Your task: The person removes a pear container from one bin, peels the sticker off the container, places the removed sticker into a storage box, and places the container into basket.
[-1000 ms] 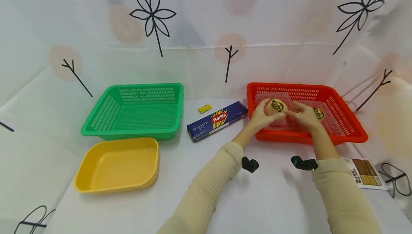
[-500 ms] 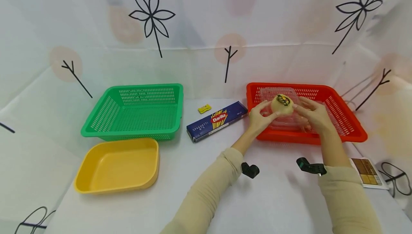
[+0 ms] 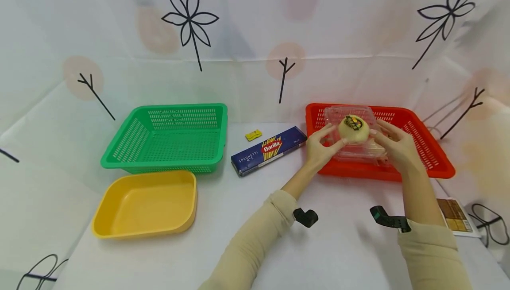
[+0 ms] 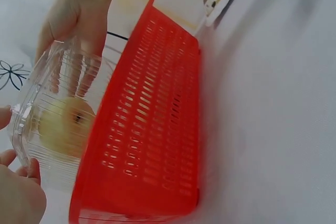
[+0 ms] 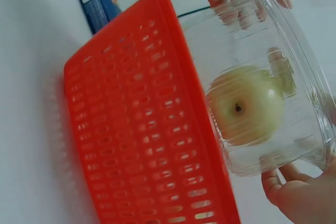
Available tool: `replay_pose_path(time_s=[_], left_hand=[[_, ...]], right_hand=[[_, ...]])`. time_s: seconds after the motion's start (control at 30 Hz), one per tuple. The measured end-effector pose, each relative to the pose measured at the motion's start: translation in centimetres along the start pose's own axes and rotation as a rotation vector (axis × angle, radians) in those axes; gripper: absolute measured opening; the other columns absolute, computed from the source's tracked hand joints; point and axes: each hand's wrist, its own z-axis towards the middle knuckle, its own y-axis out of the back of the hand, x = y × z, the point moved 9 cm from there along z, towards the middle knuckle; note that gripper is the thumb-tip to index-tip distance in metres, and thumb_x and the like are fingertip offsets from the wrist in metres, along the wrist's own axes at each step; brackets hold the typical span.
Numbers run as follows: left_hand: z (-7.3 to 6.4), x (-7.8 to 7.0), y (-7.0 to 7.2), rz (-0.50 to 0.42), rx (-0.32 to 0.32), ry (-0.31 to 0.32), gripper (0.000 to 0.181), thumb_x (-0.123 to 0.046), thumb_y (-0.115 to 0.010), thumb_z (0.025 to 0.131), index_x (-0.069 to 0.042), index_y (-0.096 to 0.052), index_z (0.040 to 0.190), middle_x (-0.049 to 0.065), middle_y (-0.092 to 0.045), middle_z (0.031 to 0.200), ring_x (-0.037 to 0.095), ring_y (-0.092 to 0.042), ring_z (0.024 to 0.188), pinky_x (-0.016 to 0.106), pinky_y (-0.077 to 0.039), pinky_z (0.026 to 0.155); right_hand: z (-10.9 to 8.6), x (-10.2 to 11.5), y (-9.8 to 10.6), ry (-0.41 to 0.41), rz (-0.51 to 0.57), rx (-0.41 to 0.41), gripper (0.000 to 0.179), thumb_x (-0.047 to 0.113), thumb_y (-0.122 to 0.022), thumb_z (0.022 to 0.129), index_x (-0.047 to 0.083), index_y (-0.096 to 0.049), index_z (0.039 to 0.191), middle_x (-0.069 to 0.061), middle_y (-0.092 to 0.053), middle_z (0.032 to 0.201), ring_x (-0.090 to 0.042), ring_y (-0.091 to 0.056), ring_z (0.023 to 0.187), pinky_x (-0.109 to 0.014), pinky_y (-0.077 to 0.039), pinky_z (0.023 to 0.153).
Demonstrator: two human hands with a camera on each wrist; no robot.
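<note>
Both hands hold a clear plastic clamshell container [image 3: 358, 150] at the red basket [image 3: 358, 171]. My left hand [image 3: 320, 150] grips its left side, thumb toward me, while my right hand [image 3: 400, 148] grips the right side. Inside sits one round, pale yellow fruit [image 3: 353, 134]; a dark round sticker shows over its top. In the right wrist view, the fruit [image 5: 247, 108] shows a small dark spot through the ribbed plastic, and the container stands partly above the basket rim. The basket wall hides the container's lower part in both wrist views.
A blue spaghetti box [image 3: 268, 150] and a small yellow packet [image 3: 253, 135] lie left of the red basket. Farther left stand a green basket [image 3: 179, 148] and a yellow tub [image 3: 147, 203]. A brown-and-white packet [image 3: 458, 219] lies at right, partly behind my right arm.
The container has risen and shifted slightly right in both hands, its sticker and fruit moving with it. My right hand has also moved right. The other containers have not moved.
</note>
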Motion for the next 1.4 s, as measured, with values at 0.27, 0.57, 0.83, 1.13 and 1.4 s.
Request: replay_pose_path(time_s=[0.27,0.57,0.83,1.13,1.4], left_hand=[[-0.9,-1.2,1.8,-0.079,-0.005,0.018,0.042,-0.009,-0.076,0.078,-0.001,-0.065,0.117,0.011,-0.057,0.131,0.003,-0.053,0.113,0.014,-0.045,0.090],[-2.5,-2.0,3.5,-0.114,-0.004,-0.027,0.041,-0.006,-0.074,0.079,0.001,-0.064,0.118,0.013,-0.057,0.131,0.006,-0.054,0.114,0.020,-0.047,0.091],[-4.8,-5.2,5.4,-0.115,-0.004,-0.030,0.041,0.001,-0.070,0.079,0.012,-0.059,0.117,0.023,-0.054,0.130,0.024,-0.052,0.119,0.033,-0.046,0.097],[-6.0,-4.4,6.7,-0.179,0.014,-0.047,0.040,0.006,-0.067,0.079,0.014,-0.058,0.117,0.022,-0.051,0.133,0.030,-0.051,0.119,0.038,-0.048,0.094],[-7.4,-3.8,8.4,-0.249,-0.007,-0.098,0.042,0.009,-0.068,0.076,0.016,-0.057,0.116,0.022,-0.052,0.132,0.029,-0.051,0.120,0.024,-0.048,0.087]], right_hand=[[-1.8,0.9,-0.6,0.028,0.008,-0.005,0.064,0.045,-0.055,0.091,0.033,-0.029,0.148,-0.003,-0.028,0.149,-0.005,-0.044,0.102,-0.012,-0.050,0.069],[-3.6,1.4,-1.9,0.027,-0.102,-0.017,0.068,0.056,-0.052,0.088,0.037,-0.026,0.148,-0.015,-0.026,0.151,-0.035,-0.029,0.129,-0.012,-0.047,0.067],[-4.8,1.5,-3.0,0.063,-0.095,-0.011,0.065,0.050,-0.053,0.090,0.032,-0.029,0.148,-0.015,-0.032,0.148,-0.013,-0.045,0.114,-0.011,-0.049,0.070],[-6.4,2.5,-4.7,0.255,-0.043,-0.004,0.057,0.029,-0.056,0.094,0.020,-0.035,0.146,-0.003,-0.040,0.146,-0.024,-0.044,0.127,-0.007,-0.045,0.078],[-8.4,3.6,-6.7,0.420,0.248,0.092,0.053,0.005,-0.056,0.092,0.006,-0.040,0.143,0.009,-0.050,0.129,-0.004,-0.051,0.108,-0.012,-0.048,0.080]])
